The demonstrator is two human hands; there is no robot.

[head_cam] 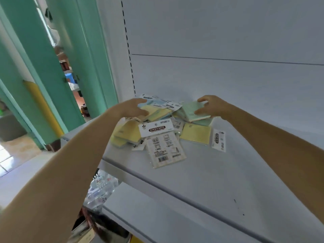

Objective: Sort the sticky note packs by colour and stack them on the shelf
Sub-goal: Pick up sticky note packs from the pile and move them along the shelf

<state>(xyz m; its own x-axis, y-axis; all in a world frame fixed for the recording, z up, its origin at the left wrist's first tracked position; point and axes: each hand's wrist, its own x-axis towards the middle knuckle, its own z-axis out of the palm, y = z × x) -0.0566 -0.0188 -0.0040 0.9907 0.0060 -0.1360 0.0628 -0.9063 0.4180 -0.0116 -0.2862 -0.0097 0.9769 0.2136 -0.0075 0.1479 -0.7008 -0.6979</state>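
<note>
Loose pile of sticky note packs (157,125) sits near the back wall of the white shelf (219,172), toward its left end. Left hand (135,106) rests on the pile's left side, fingers curled over a yellow pack (149,110). One face-down pack (164,148) with a "STICKY NOTE" header lies closest to the front edge. Right hand (210,106) pinches a green pack (194,110), lifted at the pile's right side.
</note>
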